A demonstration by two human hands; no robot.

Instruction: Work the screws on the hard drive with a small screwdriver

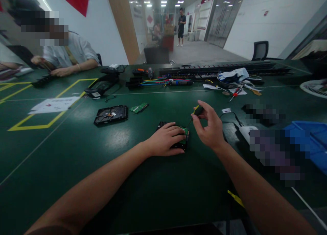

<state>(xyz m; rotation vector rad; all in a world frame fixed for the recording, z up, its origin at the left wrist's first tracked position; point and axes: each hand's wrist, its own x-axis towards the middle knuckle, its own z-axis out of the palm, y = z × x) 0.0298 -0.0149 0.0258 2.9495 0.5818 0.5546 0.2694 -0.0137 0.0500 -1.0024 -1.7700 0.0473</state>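
Fingers of the left hand (166,139) lie spread and slightly parted, palm down, across a hard drive (186,145), with the thumb along its near edge; this appears to be flat pressure to stop it sliding, rather than a pinch. Right hand (211,129) is closed on a yellow-and-dark screwdriver (198,109), its handle between thumb and fingertips. The tool slants down leftward to the drive's far right corner, a hold that seems suited to fine turning; whether the tip is seated cannot be told. The drive rests on the green table (122,180), centred before the person, presumably so both hands reach it easily. Exposed green circuitry shows between and beyond the fingers. To the left, a second hard drive (111,115) lies flat, a loose circuit board (139,107) just beyond its right side, both apparently set outside the working spot yet within reach. At the far right, a red-handled screwdriver (235,94) lies near a white-and-blue cloth bundle (233,75). Bundled coloured cables (155,81) lie at the far side, well apart from the hands.
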